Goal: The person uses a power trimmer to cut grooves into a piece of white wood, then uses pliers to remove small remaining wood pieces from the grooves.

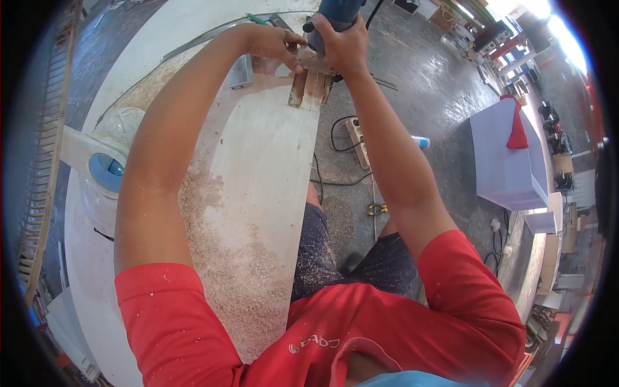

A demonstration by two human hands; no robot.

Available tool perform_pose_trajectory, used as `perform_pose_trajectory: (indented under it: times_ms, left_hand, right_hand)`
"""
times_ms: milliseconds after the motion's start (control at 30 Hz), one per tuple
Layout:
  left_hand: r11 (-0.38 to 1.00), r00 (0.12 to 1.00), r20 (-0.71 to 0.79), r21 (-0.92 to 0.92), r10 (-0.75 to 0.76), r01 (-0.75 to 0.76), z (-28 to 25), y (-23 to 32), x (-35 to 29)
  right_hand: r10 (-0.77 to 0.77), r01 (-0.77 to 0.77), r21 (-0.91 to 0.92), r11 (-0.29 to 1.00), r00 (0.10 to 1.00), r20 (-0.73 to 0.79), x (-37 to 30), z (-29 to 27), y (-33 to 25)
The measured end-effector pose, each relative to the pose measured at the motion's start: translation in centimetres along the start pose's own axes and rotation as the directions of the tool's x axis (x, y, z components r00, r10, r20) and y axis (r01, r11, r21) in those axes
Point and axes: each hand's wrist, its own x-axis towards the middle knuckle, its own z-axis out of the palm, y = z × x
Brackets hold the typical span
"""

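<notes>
Sawdust (248, 277) litters the pale worktop (264, 138) in the head view, where a blue power tool (339, 10), cropped by the upper edge, stands over wood strips (297, 91). The right hand (344, 48) curls around the tool's lower body; the left hand (273, 46), fingers bent, is at its base, any grip impossible to tell.

Blue power tool (340, 10) cut off by upper edge

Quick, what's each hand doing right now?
Left hand: at the tool's base; whether it grips can't be told.
Right hand: closed around the blue power tool.
</notes>
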Motion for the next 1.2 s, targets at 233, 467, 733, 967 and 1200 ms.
perform_pose_trajectory:
  times_ms: [233, 467, 733, 967, 1200]
  left_hand:
    - [0.995, 0.999, 0.018, 0.088, 0.050, -0.051, -0.1, -0.1, -0.6]
    - [0.996, 0.998, -0.003, 0.071, 0.056, -0.056, 0.5, 0.2, -1.1]
    - [0.999, 0.999, 0.040, 0.047, 0.026, -0.028, 0.0, 0.7, -1.2]
    - [0.997, 0.985, 0.160, -0.032, -0.058, 0.064, -1.2, 1.6, -2.0]
    - [0.989, 0.992, 0.127, 0.147, -0.011, -0.008, 0.8, 4.0, -6.2]
  right_hand:
    - [-0.065, 0.051, -0.112, 0.992, 0.990, -0.126, 0.1, 0.1, 2.6]
    - [-0.146, 0.139, -0.066, 0.988, 0.982, -0.118, -0.2, 0.1, 2.8]
    - [-0.150, 0.148, -0.025, 0.989, 0.981, -0.121, -0.1, 0.2, 2.7]
    - [0.000, -0.005, -0.053, 0.999, 0.995, -0.100, -0.4, 0.0, 0.2]
    - [0.001, -0.013, -0.122, 0.992, 0.995, -0.099, -4.6, -0.7, -1.2]
